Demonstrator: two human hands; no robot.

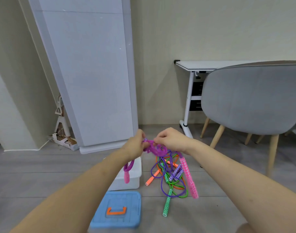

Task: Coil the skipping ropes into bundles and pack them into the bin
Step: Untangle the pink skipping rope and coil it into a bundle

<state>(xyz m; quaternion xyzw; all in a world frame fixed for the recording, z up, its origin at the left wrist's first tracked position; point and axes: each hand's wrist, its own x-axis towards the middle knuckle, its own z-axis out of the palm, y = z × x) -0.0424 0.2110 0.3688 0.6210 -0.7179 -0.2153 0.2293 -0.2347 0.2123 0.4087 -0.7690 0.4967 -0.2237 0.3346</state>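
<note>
Magenta plastic skipping rope [156, 149] pinched by left hand [135, 145] and right hand [170, 140]; dangling pink handle [189, 178] below right hand could unwind coil.

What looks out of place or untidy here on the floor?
The ropes on the floor lie in one tangled heap of orange, green and purple beside the white bin. The blue lid lies off the bin, on the floor. Both hands hold a magenta rope.
</note>
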